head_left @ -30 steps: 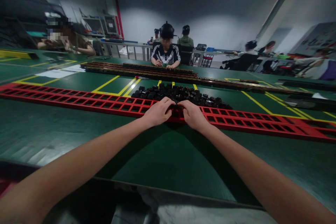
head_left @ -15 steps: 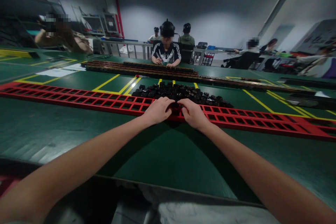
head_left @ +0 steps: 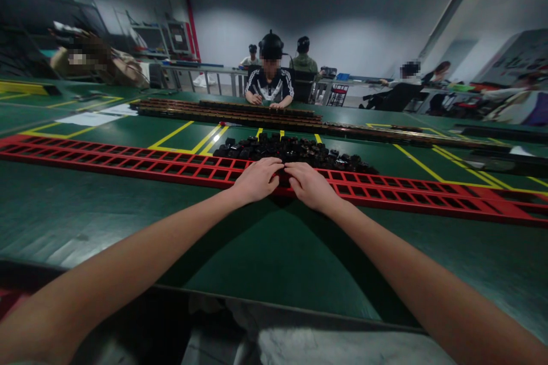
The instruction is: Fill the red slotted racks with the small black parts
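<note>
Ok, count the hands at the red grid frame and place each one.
2: the left hand and the right hand, side by side over the red grid frame, near the pile of black parts. No hand there looks hidden.

Has L hand (head_left: 256,180) & R hand (head_left: 312,187) over long red frame (head_left: 363,201) w/ sq. holes, fingertips v. close. Can't see under fingers. Has big pile of small blk bits (head_left: 257,148) just behind, on green tbl (head_left: 274,262). Sees long dark strips (head_left: 226,113) past pile, & person (head_left: 270,84) in stripy top beyond.
</note>
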Demonstrator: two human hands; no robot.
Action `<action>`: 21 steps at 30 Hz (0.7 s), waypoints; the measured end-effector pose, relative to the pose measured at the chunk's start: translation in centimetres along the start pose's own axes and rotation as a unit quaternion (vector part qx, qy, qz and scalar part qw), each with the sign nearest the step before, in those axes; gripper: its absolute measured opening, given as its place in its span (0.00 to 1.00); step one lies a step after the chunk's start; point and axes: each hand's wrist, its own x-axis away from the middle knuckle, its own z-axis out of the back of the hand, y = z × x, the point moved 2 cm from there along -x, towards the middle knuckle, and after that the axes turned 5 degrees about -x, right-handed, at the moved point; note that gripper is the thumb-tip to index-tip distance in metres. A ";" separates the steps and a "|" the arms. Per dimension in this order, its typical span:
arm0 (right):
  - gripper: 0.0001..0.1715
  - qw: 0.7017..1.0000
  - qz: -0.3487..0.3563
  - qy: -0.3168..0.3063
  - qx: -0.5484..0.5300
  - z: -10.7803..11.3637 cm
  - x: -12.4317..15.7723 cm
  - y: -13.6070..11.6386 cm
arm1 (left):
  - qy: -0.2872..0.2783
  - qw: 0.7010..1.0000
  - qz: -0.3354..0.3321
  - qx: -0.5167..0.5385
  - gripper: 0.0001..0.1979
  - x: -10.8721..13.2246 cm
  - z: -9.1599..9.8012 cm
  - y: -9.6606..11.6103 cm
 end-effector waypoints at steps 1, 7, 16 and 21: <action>0.23 1.000 0.000 -0.002 0.000 0.0 0.0 0.0 | 0.001 1.000 -0.002 0.000 0.20 0.0 -0.1 -0.1; 0.23 1.000 -0.003 -0.007 -0.013 0.0 -0.3 0.1 | 0.002 1.000 -0.018 0.003 0.20 -0.3 -0.3 -0.1; 0.23 1.000 0.004 -0.016 -0.001 -0.3 -0.7 0.2 | -0.003 1.000 -0.022 -0.022 0.18 -0.6 -0.4 -0.3; 0.23 1.000 0.006 -0.023 0.020 -0.3 -0.6 0.0 | 0.000 1.000 -0.022 -0.013 0.19 -0.3 -0.2 -0.1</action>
